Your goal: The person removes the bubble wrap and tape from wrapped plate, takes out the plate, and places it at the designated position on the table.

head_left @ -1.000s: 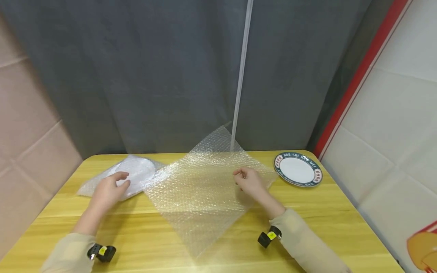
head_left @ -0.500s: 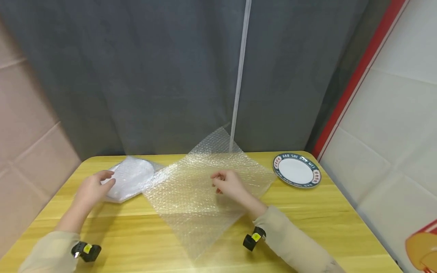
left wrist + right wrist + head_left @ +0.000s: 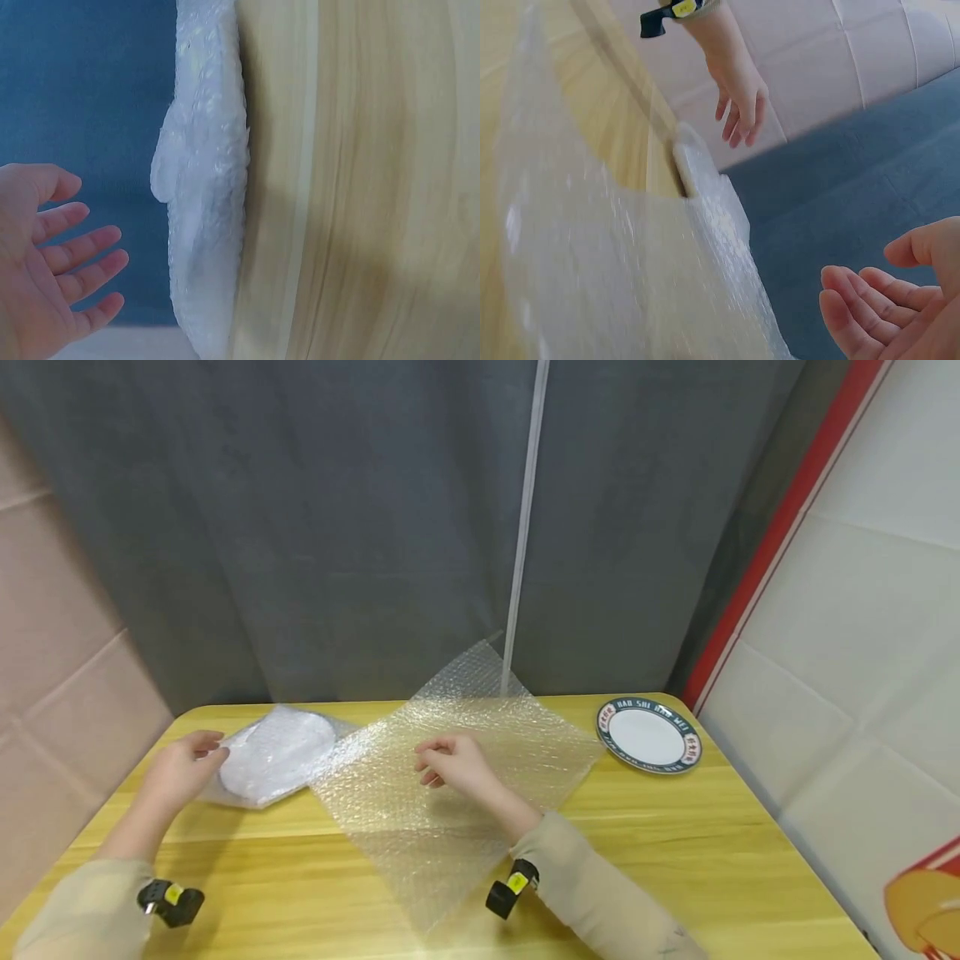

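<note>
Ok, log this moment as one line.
left hand: empty, near wrapped bundle | right hand: empty, above bubble-wrap sheet | plate: unwrapped, on table

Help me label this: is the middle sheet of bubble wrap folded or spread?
Spread: the head view shows the bubble wrap as a broad diamond, with the table visible through it.

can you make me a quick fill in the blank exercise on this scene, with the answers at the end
1. The plate at the right of the table has a ____ centre.
2. In the head view, the wrapped bundle lies to the ____ of the bubble wrap sheet.
3. The right hand, above the bubble wrap sheet, is holding ____.
4. The black device on the right wrist bears a small ____ patch.

Missing words: white; left; nothing; yellow
</note>
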The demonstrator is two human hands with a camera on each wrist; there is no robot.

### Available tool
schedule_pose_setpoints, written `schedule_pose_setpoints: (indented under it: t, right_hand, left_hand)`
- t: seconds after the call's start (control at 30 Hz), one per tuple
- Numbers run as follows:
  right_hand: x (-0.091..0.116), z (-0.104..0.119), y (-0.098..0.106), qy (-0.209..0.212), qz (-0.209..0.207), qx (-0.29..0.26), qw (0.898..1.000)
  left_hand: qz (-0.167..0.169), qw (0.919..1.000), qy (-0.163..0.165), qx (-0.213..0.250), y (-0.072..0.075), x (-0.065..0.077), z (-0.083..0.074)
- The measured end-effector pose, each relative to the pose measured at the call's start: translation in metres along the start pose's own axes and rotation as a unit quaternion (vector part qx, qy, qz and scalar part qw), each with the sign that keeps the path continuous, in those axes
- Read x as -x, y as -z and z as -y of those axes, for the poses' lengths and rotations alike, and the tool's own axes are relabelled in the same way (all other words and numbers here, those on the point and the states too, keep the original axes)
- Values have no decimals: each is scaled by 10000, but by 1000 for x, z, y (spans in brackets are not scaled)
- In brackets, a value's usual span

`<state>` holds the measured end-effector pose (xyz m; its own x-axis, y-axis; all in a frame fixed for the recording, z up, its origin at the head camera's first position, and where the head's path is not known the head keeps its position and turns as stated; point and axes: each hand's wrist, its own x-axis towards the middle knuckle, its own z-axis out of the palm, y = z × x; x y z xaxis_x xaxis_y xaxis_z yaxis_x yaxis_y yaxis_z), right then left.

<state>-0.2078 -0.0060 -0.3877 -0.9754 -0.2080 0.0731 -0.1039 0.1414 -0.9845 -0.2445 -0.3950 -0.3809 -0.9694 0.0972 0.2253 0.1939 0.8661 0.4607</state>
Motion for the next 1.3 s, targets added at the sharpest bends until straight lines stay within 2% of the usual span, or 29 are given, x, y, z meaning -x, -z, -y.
schedule_pose_setpoints:
  t: [0.17, 0.4, 0.57, 0.73, 0.93, 1.3]
  right_hand:
    - [-3, 1, -22, -127, -17, -338, 9993]
    - [-4, 4, -54, -470, 43, -724, 9963]
    - [-9, 0, -72, -647, 86, -952, 9933]
    - [-13, -5, -88, -733, 34, -1254, 9894]
    - [-12, -15, -106, -1050, -55, -1722, 9794]
    - [-15, -20, -143, -1340, -12, -2467, 9598]
  left_hand:
    - [92, 10000, -22, -3, 5, -2, 6]
    - [114, 9994, -254, -215, 9, -9, 15]
    - [165, 9992, -183, -323, 11, -14, 22]
    - [375, 9988, 19, -320, 14, -17, 25]
    - [614, 9974, 209, -303, 16, -21, 30]
    - [780, 9964, 258, -205, 16, -27, 34]
